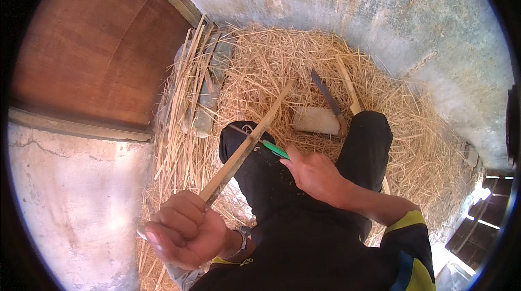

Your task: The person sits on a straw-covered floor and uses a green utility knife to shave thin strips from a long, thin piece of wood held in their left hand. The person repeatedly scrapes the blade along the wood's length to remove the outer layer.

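My left hand (187,231) is closed around the lower end of a long, flat strip of bamboo or wood (247,141), which slants up and away to the right over my left knee. In my right hand (315,174) is a green-handled knife (275,149). Its thin blade lies across the strip, touching it near the middle. Just past my knees, a pale block (316,120) rests on the shavings, and a large dark-bladed knife (327,95) with a wooden handle lies by its right end.
Thin shavings (260,57) cover the floor. Long split strips (182,112) are heaped at the left beside a brown wooden panel (97,46). Another pale strip (348,84) lies near my right knee (372,128). A stained wall (401,19) closes off the far side.
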Demonstrator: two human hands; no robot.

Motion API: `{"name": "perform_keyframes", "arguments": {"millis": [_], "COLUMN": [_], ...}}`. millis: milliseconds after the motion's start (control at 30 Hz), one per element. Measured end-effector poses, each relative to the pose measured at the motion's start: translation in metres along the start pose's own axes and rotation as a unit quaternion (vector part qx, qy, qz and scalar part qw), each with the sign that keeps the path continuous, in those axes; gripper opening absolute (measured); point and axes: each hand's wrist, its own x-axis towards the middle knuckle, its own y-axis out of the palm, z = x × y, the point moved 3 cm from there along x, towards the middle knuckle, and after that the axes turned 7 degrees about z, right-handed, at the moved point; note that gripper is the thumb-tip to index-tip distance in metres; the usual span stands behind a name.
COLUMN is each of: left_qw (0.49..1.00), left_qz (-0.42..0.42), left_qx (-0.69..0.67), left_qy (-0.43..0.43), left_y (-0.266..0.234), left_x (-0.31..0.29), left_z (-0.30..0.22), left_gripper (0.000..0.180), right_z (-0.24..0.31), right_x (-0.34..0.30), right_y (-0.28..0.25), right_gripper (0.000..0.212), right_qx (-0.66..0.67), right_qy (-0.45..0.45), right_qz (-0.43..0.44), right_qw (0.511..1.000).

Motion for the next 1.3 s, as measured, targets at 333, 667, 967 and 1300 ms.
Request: {"name": "perform_keyframes", "arguments": {"millis": [333,667,967,1300], "left_qw": [1.0,0.993,0.998,1.0], "left_qz": [0.013,-0.086,-0.058,-0.007], "left_qx": [-0.009,0.073,0.026,0.018], "left_qy": [-0.003,0.032,-0.002,-0.001], "left_y": [-0.008,-0.021,-0.02,-0.013], "left_x": [-0.001,-0.002,0.003,-0.002], "left_z": [-0.001,0.0,-0.001,-0.004], "left_gripper": [0.048,0.041,0.047,0.049], "right_z": [0.003,0.001,-0.004,-0.017], "right_x": [0.006,0.0,0.008,0.014], "right_y": [-0.002,0.007,0.001,0.008], "right_gripper": [0.024,0.027,0.027,0.026], "right_qx": [-0.027,-0.03,-0.019,-0.05], "right_qy": [-0.004,-0.03,-0.017,-0.02], "right_qz": [0.004,-0.037,-0.03,-0.056], "right_qw": [1.0,0.998,0.999,0.997]}}
